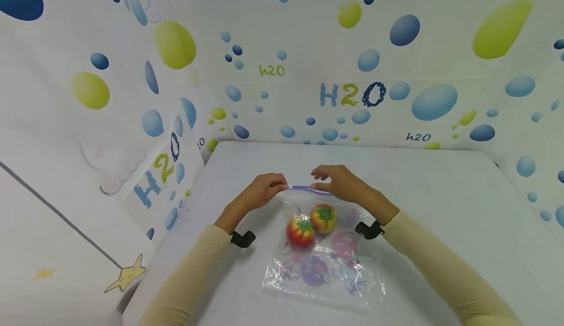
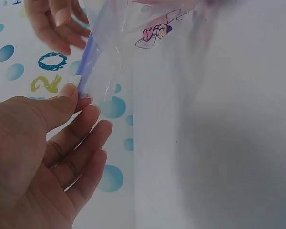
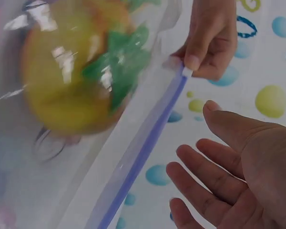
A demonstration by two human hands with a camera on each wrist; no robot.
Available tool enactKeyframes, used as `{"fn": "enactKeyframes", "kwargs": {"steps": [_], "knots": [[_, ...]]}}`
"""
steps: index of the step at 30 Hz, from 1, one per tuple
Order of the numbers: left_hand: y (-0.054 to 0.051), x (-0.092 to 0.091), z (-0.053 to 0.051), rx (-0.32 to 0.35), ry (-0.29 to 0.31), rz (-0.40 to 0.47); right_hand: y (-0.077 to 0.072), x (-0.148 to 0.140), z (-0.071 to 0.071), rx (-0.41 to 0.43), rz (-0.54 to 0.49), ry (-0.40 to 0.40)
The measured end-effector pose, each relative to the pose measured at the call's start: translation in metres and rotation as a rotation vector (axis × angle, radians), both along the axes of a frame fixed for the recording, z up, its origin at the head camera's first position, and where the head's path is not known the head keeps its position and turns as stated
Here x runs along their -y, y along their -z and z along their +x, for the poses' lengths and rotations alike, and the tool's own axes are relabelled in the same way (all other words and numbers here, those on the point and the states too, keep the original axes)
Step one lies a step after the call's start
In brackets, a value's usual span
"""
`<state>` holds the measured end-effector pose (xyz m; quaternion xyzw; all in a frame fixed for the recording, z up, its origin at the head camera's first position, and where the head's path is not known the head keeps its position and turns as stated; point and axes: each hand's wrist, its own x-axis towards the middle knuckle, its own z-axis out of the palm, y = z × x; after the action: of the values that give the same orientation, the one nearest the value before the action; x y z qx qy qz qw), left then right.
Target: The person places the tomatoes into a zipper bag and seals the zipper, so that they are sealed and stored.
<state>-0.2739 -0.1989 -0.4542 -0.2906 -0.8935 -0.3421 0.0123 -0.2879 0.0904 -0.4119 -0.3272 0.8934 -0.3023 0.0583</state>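
A clear zip bag (image 1: 282, 270) with pink and purple prints lies on the table. Inside it, near its mouth, are two red-and-yellow tomato-like fruits (image 1: 301, 233) with green leafy tops, side by side. My left hand (image 1: 263, 190) pinches the left end of the purple zip strip (image 3: 150, 148) between thumb and index finger, at a white slider (image 3: 187, 72); its other fingers are loosely bent. Over the right part of the strip, my right hand (image 1: 345, 184) has its fingers spread; in the right wrist view it stands apart from the strip and holds nothing.
The white table (image 1: 440, 208) extends around the bag. Behind and to the left hang white sheets (image 1: 299, 32) printed with blue and green dots and H2O lettering. Dark wrist-worn cameras (image 1: 243, 239) sit below both hands.
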Motion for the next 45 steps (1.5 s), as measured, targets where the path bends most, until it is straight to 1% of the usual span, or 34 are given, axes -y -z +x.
{"fn": "enactKeyframes", "kwargs": {"steps": [4, 7, 9, 11, 15, 20, 28, 36, 40, 45], "knots": [[0.0, -0.001, 0.0, -0.013, 0.014, -0.005, -0.001, 0.022, -0.004, 0.007, -0.01, -0.055], [-0.001, -0.001, 0.001, -0.025, 0.031, -0.006, 0.003, 0.037, -0.005, 0.009, -0.014, -0.096], [-0.002, -0.001, 0.001, -0.022, 0.04, 0.003, 0.006, 0.047, -0.005, 0.009, -0.015, -0.113], [-0.002, -0.001, 0.002, -0.023, 0.045, 0.012, 0.009, 0.056, -0.004, 0.013, -0.022, -0.116], [-0.002, 0.001, 0.003, -0.032, 0.043, 0.023, 0.012, 0.067, -0.002, 0.022, -0.039, -0.096], [-0.002, 0.0, 0.005, -0.06, 0.049, 0.021, 0.01, 0.068, 0.001, 0.032, -0.057, -0.092], [-0.003, 0.0, 0.003, -0.027, 0.032, 0.026, 0.014, 0.069, -0.001, 0.056, -0.086, -0.079], [-0.004, 0.0, 0.005, -0.058, 0.047, 0.01, 0.018, 0.066, -0.002, 0.061, -0.133, -0.094], [-0.004, 0.0, 0.006, -0.061, 0.049, 0.008, 0.017, 0.065, -0.004, 0.042, -0.141, -0.109], [-0.004, 0.0, 0.007, -0.075, 0.054, 0.02, 0.017, 0.062, -0.008, 0.013, -0.146, -0.148]]}}
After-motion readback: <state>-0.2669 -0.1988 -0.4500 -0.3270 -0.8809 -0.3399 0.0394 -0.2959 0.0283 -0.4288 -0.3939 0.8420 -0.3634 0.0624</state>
